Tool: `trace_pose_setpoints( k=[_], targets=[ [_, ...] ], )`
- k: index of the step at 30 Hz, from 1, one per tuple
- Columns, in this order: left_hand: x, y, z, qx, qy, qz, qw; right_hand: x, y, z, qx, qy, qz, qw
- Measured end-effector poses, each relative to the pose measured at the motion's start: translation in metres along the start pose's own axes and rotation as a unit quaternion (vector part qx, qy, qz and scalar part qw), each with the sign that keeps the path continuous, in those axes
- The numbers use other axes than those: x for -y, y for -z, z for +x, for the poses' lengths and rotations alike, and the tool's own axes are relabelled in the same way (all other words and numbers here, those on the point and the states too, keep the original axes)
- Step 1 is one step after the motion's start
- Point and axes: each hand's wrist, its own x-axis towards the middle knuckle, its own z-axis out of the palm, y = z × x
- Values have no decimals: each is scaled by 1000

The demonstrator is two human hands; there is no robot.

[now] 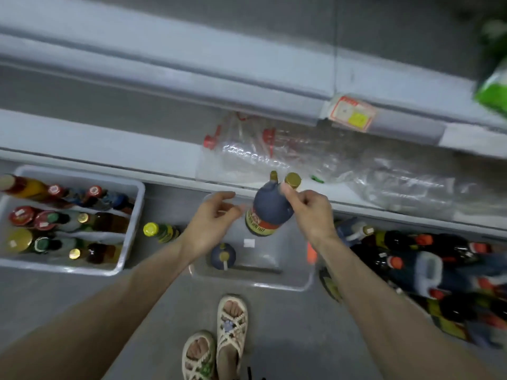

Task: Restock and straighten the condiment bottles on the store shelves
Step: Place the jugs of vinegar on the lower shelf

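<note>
My right hand (pixel 308 212) grips a dark blue bottle (pixel 270 208) with a gold cap and a red-and-yellow label, near its neck, and holds it above a clear crate (pixel 290 283) on the floor. Just left of the bottle, my left hand (pixel 212 212) has loosely spread fingers and holds nothing. One more dark blue bottle (pixel 223 255) stands in that crate. The grey lower shelf (pixel 96 144) runs just beyond the lifted bottle.
A white crate (pixel 131 223) at left holds several mixed condiment bottles. A yellow-capped bottle (pixel 160 232) stands between the crates. Crumpled clear plastic wrap (pixel 315 160) lies on the lower shelf. Several dark bottles (pixel 428 267) stand at right. My sandalled feet (pixel 216 341) are below.
</note>
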Motion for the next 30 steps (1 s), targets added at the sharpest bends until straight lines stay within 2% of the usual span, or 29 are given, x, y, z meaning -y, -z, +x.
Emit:
trace_pose_setpoints(
  k=[8, 13, 17, 19, 22, 30],
  targets=[
    [-198, -13, -108, 61, -132, 11, 989, 188, 155, -90, -38, 108, 45, 992],
    [-335, -20, -195, 123, -249, 31, 960, 311, 261, -166, -99, 201, 38, 974],
    [-420, -27, -254, 160, -301, 34, 939, 383, 328, -223, -133, 256, 35, 957],
    [-453, -31, -283, 176, -324, 48, 928, 410, 355, -246, -139, 274, 34, 951],
    [-497, -40, -330, 147, -376, 65, 913, 439, 397, -289, -138, 299, 50, 943],
    [-554, -89, -397, 97, -431, 88, 893, 448, 486, -354, -150, 350, 13, 924]
  ],
)
